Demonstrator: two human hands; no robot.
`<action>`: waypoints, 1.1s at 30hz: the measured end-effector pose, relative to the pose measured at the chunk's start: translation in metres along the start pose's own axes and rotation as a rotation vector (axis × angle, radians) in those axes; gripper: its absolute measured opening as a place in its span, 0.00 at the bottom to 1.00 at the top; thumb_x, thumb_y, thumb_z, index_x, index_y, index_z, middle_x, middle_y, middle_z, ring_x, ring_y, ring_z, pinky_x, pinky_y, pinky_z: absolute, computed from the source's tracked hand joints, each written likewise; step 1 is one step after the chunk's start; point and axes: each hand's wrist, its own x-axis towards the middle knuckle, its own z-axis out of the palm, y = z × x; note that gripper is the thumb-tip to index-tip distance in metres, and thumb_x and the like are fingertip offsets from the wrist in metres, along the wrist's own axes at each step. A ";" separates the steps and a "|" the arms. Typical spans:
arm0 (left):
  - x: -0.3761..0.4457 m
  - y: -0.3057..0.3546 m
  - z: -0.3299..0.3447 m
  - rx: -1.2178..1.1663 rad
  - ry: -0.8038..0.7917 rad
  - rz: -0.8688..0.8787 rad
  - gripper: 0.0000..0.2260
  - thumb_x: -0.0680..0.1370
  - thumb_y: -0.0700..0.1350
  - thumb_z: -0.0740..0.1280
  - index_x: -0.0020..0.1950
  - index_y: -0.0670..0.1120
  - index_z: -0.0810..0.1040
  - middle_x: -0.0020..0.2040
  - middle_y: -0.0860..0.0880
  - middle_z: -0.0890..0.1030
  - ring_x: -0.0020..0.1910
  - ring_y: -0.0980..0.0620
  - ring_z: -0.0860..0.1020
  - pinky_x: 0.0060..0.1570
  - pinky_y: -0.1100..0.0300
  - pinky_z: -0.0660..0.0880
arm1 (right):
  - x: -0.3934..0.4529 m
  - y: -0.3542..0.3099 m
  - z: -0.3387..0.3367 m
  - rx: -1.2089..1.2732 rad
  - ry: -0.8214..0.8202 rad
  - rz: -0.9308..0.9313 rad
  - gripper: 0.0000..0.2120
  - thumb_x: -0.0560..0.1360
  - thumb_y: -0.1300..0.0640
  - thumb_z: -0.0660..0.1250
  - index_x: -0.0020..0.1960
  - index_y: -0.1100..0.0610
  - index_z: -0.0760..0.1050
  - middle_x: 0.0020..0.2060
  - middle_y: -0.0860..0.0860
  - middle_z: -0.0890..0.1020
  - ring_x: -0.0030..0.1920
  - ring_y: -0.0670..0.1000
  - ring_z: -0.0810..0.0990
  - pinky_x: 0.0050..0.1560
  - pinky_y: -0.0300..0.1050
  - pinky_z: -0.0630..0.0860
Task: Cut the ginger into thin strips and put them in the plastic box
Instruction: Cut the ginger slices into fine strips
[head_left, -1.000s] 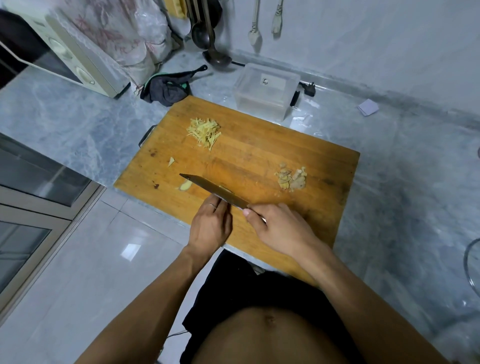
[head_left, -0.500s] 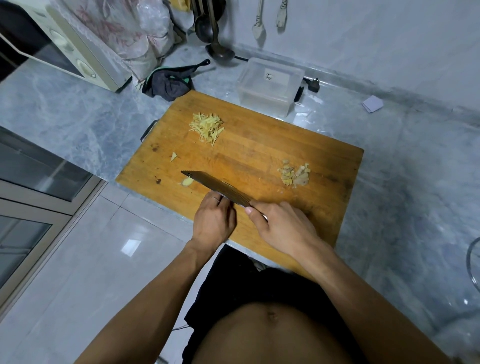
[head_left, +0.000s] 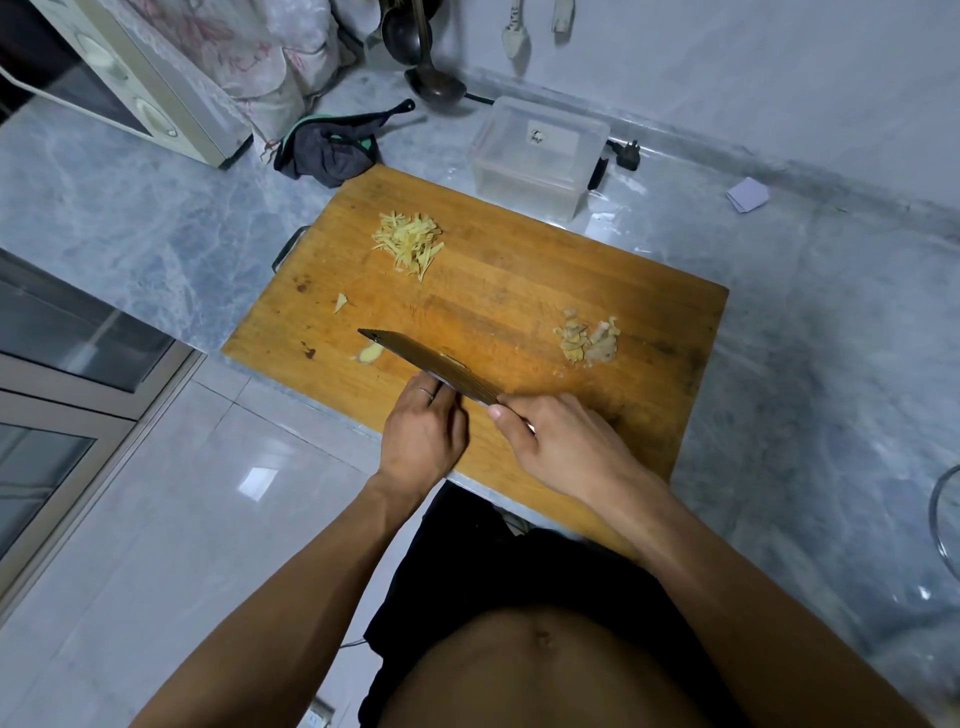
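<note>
On the wooden cutting board (head_left: 519, 270), a pile of thin ginger strips (head_left: 408, 243) lies at the far left. A heap of ginger peel scraps (head_left: 587, 340) lies at the right. My right hand (head_left: 561, 447) grips the handle of a cleaver (head_left: 426, 361), whose blade points left across the near part of the board. My left hand (head_left: 423, 434) sits against the blade's near side with its fingertips bent down. Whatever is under them is hidden. A small ginger piece (head_left: 368, 354) lies by the blade tip. The clear plastic box (head_left: 537, 156) stands behind the board.
A small ginger chip (head_left: 340, 301) lies on the board's left part. A microwave (head_left: 130, 78), a dark cloth (head_left: 327, 150), hanging ladles (head_left: 431, 78) and a plug (head_left: 626, 153) line the back of the marble counter. A glass rim (head_left: 943, 519) shows at the right edge.
Both hands and the cleaver stay at the same spot on the board. Only the view has shifted slightly.
</note>
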 end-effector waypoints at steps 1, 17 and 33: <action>0.000 -0.001 0.000 -0.001 0.000 0.006 0.12 0.74 0.36 0.63 0.56 0.40 0.80 0.50 0.41 0.79 0.49 0.41 0.76 0.41 0.55 0.74 | 0.000 0.000 0.000 -0.002 -0.011 0.006 0.22 0.84 0.42 0.52 0.66 0.52 0.76 0.55 0.56 0.82 0.58 0.62 0.77 0.53 0.58 0.78; -0.002 -0.001 0.004 -0.049 0.009 -0.023 0.15 0.74 0.36 0.62 0.58 0.40 0.80 0.56 0.42 0.78 0.54 0.43 0.76 0.43 0.57 0.72 | 0.007 0.003 -0.001 -0.007 -0.028 0.013 0.23 0.84 0.40 0.51 0.70 0.48 0.75 0.59 0.54 0.83 0.60 0.61 0.77 0.54 0.56 0.77; -0.002 0.004 0.005 -0.049 0.056 -0.061 0.11 0.70 0.35 0.66 0.51 0.40 0.81 0.50 0.41 0.79 0.48 0.45 0.74 0.35 0.58 0.73 | 0.010 -0.002 0.002 -0.062 -0.045 0.013 0.24 0.84 0.42 0.52 0.73 0.52 0.72 0.60 0.57 0.82 0.60 0.63 0.77 0.55 0.58 0.77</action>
